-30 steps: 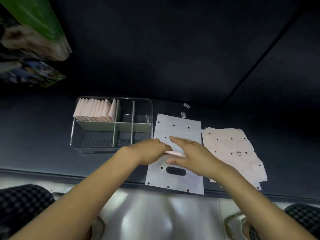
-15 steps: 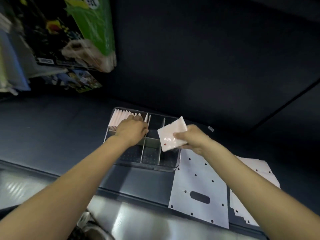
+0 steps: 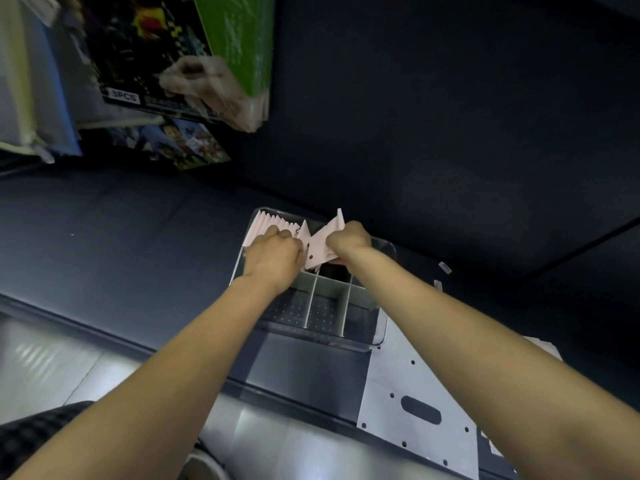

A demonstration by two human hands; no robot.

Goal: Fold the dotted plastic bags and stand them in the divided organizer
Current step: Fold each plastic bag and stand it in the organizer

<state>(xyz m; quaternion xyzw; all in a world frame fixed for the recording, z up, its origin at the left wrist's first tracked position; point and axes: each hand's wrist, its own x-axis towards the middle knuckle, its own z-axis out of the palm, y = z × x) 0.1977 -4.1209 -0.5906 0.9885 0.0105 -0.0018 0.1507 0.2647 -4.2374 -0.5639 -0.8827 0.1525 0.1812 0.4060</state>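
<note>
right now both hands work over the far left part of the divided organizer, a clear tray with grey-green partitions that sits on the dark table. the right hand holds a folded bag, white with a red dot on its near face; the fingers curl under and around it, though the fingertips themselves are hidden behind the bag. the bag is tilted, its far corner sticking up above the tray's rim, its lower edge just over the rear compartments. the left hand rests against the row of folded bags already standing in the back left compartment, fingers bent and bunched together at the end of the row; whether they pinch a bag or only press on it i cannot tell. the near compartments show a dotted floor with nothing standing in them. just beside the tray's near right corner an unfolded dotted bag lies flat on the table, its oval handle slot facing up, partly under the right forearm. a green package hangs at the upper left.
</note>
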